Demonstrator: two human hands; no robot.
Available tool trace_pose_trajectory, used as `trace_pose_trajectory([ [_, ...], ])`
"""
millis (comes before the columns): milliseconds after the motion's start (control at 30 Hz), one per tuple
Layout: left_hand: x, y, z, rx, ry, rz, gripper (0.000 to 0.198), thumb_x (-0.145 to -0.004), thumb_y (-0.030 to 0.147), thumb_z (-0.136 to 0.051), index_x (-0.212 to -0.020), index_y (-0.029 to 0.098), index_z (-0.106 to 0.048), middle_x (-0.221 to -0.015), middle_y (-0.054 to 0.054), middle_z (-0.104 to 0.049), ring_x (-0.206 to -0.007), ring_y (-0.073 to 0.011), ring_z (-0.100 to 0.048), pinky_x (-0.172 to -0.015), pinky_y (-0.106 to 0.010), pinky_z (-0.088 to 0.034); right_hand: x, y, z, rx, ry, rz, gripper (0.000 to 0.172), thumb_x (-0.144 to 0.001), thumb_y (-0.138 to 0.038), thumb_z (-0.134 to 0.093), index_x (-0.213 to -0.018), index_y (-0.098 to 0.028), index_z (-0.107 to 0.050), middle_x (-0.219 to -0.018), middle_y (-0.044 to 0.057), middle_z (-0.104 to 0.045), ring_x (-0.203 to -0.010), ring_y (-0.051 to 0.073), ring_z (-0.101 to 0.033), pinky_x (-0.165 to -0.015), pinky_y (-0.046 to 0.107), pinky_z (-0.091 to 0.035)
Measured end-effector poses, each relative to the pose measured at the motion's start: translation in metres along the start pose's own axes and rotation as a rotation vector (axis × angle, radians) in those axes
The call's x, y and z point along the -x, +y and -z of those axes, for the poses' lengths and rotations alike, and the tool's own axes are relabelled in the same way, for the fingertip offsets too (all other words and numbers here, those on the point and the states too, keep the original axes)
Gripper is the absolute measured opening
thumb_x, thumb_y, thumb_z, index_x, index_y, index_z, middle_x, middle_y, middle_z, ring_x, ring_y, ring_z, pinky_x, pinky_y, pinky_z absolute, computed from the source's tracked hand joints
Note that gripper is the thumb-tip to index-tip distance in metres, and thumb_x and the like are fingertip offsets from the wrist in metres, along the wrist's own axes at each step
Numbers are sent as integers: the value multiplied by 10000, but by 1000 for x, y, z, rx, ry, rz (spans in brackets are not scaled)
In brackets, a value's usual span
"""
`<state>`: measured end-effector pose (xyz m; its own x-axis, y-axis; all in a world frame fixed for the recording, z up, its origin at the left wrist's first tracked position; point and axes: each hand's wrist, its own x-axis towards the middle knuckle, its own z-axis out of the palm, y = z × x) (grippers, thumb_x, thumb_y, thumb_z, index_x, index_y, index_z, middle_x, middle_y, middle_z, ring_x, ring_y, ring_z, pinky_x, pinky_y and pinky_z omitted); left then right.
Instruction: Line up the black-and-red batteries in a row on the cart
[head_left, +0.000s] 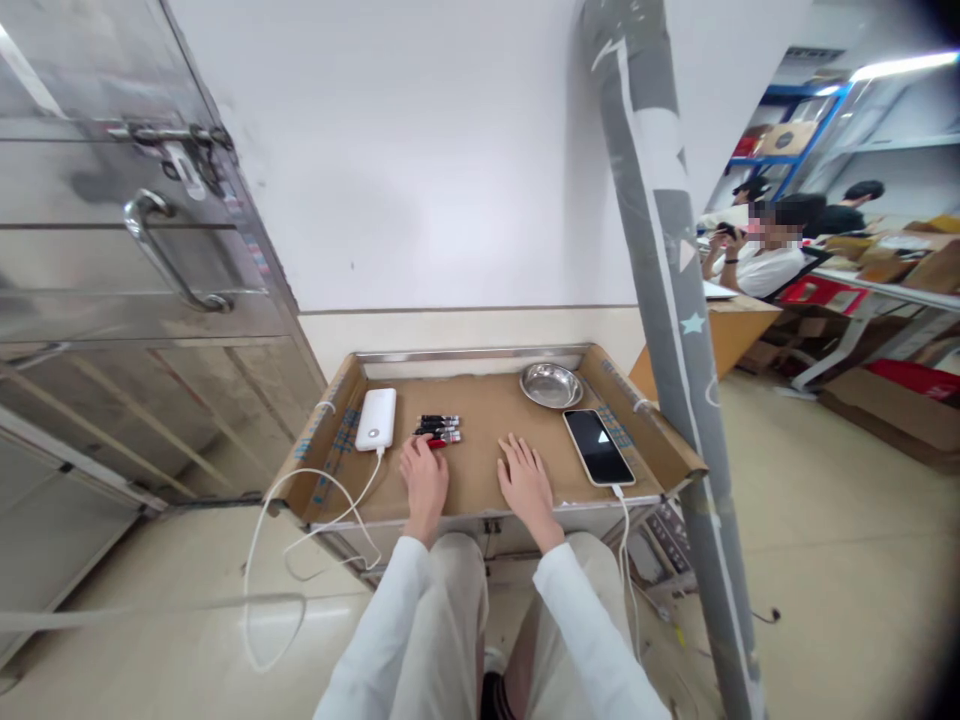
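My left hand (424, 476) rests on the cardboard-covered table (480, 410), its fingertips touching the near end of a small row of several black and red pen-like sticks (441, 429). The fingers lie curled slightly; whether they grip a stick is unclear. My right hand (525, 480) lies flat on the cardboard with fingers spread, holding nothing. It sits between the sticks and a smartphone (598, 446).
A white power bank (376, 418) with a white cable (300, 520) lies left of the sticks. A metal dish (551, 385) stands at the back right. A grey wrapped pole (660, 300) rises on the right, a steel door (112, 250) on the left. Other people sit far right.
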<state>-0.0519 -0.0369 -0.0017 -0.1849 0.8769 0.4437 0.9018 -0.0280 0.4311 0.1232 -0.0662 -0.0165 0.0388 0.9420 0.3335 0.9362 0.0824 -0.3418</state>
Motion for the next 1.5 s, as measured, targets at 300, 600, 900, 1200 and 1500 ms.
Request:
trace_pose_trajectory([
  [300, -23, -32, 5, 27, -324, -366, 188, -903, 310, -437, -981, 212, -576, -1017, -70, -577, -988, -243, -507, -849, -382, -382, -25, 2, 8, -370, -36, -31, 338, -922, -341, -351, -1080, -214, -622, -1154, 83, -626, -1094, 217, -533, -951, 390, -380],
  [600, -32, 27, -5, 694, -414, -329, 202, -858, 274, -529, -1039, 201, -581, -988, -48, -607, -880, -165, -571, -806, -310, -457, -63, -7, -9, -1462, -269, -409, 304, -728, -432, -614, -886, -173, -635, -706, 7, -631, -546, 105, -535, -500, 226, -406],
  [900, -71, 53, 16, 981, -343, -161, 229, -821, 330, -569, -988, 176, -596, -917, -50, -648, -818, -144, -609, -766, -282, -481, -61, 20, -3, -1729, -400, -505, 224, -719, -321, -679, -898, -186, -683, -893, 30, -693, -819, 129, -632, -802, 256, -518],
  [1200, -70, 37, -20, 597, -297, -354, 96, -858, 204, -520, -908, 178, -597, -919, -52, -630, -874, -168, -592, -816, -316, -447, -55, 30, 4, -1453, -174, -353, 326, -681, -356, -726, -940, -162, -688, -912, 68, -703, -830, 169, -654, -883, 351, -502],
  [1500, -30, 36, -24, 194, -184, -511, 255, -902, 131, -388, -1080, 205, -554, -1114, -75, -589, -1074, -198, -512, -917, -354, -350, -53, 20, 2, -585, -81, 265, 268, -860, -206, -475, -1093, -224, -606, -1099, 63, -626, -1033, 192, -560, -946, 370, -419],
])
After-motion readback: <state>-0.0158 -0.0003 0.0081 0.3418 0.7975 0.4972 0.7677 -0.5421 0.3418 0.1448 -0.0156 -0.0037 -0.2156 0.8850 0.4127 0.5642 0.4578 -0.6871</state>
